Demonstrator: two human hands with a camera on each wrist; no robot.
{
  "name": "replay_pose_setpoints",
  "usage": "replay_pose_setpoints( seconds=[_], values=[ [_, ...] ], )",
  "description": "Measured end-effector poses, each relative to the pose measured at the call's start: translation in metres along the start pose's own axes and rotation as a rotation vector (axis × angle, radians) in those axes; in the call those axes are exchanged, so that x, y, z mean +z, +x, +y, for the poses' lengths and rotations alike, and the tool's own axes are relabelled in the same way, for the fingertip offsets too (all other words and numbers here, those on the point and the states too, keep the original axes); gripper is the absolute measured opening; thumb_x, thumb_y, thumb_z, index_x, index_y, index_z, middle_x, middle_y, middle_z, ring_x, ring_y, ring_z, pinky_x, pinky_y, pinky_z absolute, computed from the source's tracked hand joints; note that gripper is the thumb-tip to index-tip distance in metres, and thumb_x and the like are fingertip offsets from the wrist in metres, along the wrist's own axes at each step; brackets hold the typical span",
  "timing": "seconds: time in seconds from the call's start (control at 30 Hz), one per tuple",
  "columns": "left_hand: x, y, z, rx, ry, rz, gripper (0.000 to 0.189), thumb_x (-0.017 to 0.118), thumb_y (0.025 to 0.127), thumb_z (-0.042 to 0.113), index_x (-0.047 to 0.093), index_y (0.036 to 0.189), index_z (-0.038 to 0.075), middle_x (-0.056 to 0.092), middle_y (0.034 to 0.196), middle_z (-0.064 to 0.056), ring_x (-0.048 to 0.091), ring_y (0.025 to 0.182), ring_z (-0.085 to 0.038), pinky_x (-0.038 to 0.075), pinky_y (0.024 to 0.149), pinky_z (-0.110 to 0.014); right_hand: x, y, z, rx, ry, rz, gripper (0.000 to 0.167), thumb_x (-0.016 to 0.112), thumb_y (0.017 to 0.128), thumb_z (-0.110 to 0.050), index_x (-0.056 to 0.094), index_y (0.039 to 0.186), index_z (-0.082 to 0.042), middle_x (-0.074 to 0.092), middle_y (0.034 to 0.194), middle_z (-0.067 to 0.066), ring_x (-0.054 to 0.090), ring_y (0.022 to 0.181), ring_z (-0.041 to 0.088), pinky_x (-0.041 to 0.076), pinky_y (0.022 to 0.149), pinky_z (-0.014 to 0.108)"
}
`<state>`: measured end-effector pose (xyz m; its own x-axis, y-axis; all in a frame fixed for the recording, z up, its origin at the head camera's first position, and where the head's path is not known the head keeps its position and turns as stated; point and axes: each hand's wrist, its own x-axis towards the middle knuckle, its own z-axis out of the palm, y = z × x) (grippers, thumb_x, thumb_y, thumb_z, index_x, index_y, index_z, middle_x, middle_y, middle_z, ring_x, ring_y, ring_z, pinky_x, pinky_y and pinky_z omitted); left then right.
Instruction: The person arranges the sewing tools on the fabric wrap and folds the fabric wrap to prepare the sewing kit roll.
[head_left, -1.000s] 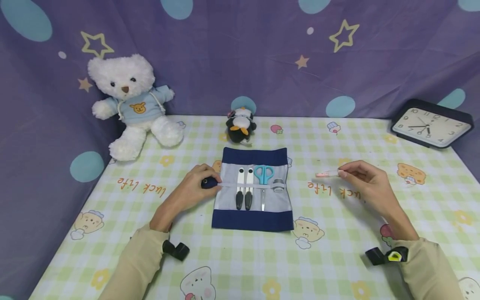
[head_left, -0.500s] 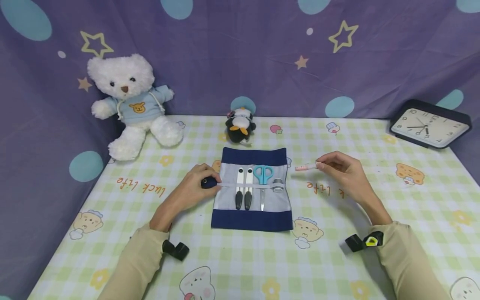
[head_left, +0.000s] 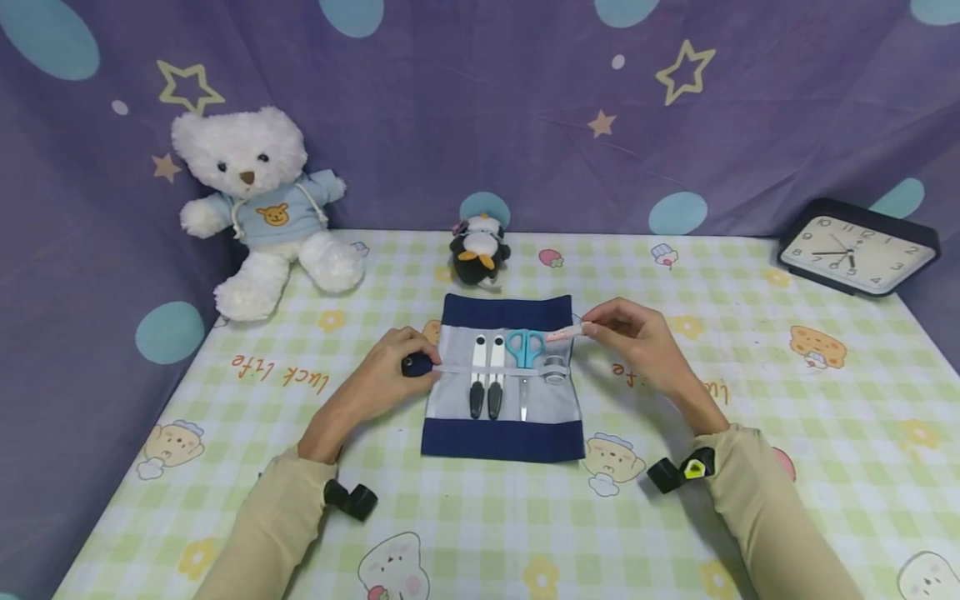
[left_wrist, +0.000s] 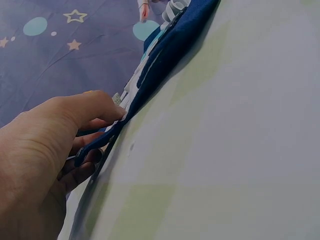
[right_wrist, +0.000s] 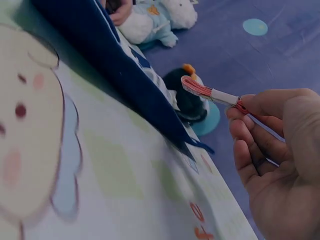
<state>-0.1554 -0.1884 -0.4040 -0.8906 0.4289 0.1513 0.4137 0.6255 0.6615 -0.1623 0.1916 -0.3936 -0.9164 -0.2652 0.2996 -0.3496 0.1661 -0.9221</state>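
Pink folded bundle (head_left: pixel 564 333) in a fingertip pinch over the spread tool roll (head_left: pixel 502 440)

Through the head view I have the bundle above the upper right part of the roll, just beside the handles of the blue scissors (head_left: pixel 526 343). In the right wrist view it looks raised off the cloth, though I cannot be sure of the gap.

The right hand (head_left: pixel 637 342) nips its very end between thumb and fingertip, parted only by the bundle's thickness; the other fingers curl loosely and hold nothing. I read this end grip as a way to leave nearly the whole length free. The left hand (head_left: pixel 397 362) pinches the roll's left edge by a navy tab (head_left: pixel 415 365), digits on both faces of the cloth, probably so that the light fabric cannot slide. An elastic strap (head_left: pixel 457 370) crosses the roll, presumably to hold the scissors, two white-and-black tools (head_left: pixel 477 383) and a small silvery piece (head_left: pixel 555 372) in their row.

The bundle's free, looped end points left, toward the scissors' handles, and slants slightly to the near side. Its long axis runs nearly parallel to the strap, roughly square to the scissors. A white band (right_wrist: pixel 224 97) round its middle seems to keep the folds together.
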Motion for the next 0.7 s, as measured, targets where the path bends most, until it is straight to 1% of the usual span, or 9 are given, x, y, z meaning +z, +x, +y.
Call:
replay_pose_setpoints(
  seconds=[0.17, 0.27, 0.43, 0.57, 0.7],
  values=[
    [0.0, 0.0, 0.001, 0.002, 0.003, -0.001, 0.01, 0.08, 0.09, 0.015, 0.074, 0.098, 0.015, 0.063, 0.109, -0.004, 0.053, 0.109, -0.029, 0.045, 0.092, -0.047, 0.013, 0.008, -0.004, -0.001, 0.018, -0.024, 0.011, 0.068, 0.098, 0.002, 0.072, 0.108, 0.004, 0.072, 0.1, 0.009, 0.067, 0.086, 0.032, 0.054, 0.075, 0.026],
    [-0.001, -0.001, 0.001, -0.006, 0.003, -0.003, 0.01, 0.08, 0.09, 0.015, 0.074, 0.098, 0.015, 0.063, 0.109, -0.004, 0.053, 0.109, -0.028, 0.045, 0.092, -0.047, 0.021, 0.013, -0.007, 0.0, 0.024, -0.039, 0.01, 0.068, 0.099, 0.0, 0.072, 0.108, 0.004, 0.071, 0.101, 0.009, 0.066, 0.087, 0.036, 0.054, 0.075, 0.029],
    [-0.001, 0.0, 0.001, -0.013, 0.006, -0.007, 0.01, 0.08, 0.09, 0.016, 0.074, 0.098, 0.016, 0.063, 0.11, -0.004, 0.053, 0.11, -0.029, 0.044, 0.093, -0.047, 0.034, 0.023, -0.012, 0.002, 0.052, -0.072, 0.011, 0.067, 0.099, 0.001, 0.071, 0.108, 0.005, 0.071, 0.104, 0.01, 0.066, 0.088, 0.036, 0.054, 0.076, 0.032],
    [-0.001, 0.0, 0.002, -0.014, 0.003, -0.008, 0.01, 0.08, 0.09, 0.016, 0.074, 0.098, 0.015, 0.063, 0.11, -0.004, 0.053, 0.111, -0.029, 0.044, 0.094, -0.048, 0.046, 0.029, -0.014, -0.015, 0.076, -0.115, 0.011, 0.066, 0.099, 0.003, 0.071, 0.109, 0.007, 0.07, 0.102, 0.016, 0.065, 0.086, 0.038, 0.053, 0.072, 0.035],
    [0.0, 0.0, 0.002, -0.02, 0.003, -0.012, 0.01, 0.08, 0.091, 0.016, 0.074, 0.099, 0.016, 0.063, 0.111, -0.005, 0.053, 0.112, -0.03, 0.044, 0.095, -0.048, 0.057, 0.036, -0.015, -0.008, 0.073, -0.147, 0.012, 0.066, 0.101, -0.001, 0.071, 0.11, 0.004, 0.07, 0.101, 0.017, 0.062, 0.083, 0.043, 0.051, 0.068, 0.038]
  ],
)
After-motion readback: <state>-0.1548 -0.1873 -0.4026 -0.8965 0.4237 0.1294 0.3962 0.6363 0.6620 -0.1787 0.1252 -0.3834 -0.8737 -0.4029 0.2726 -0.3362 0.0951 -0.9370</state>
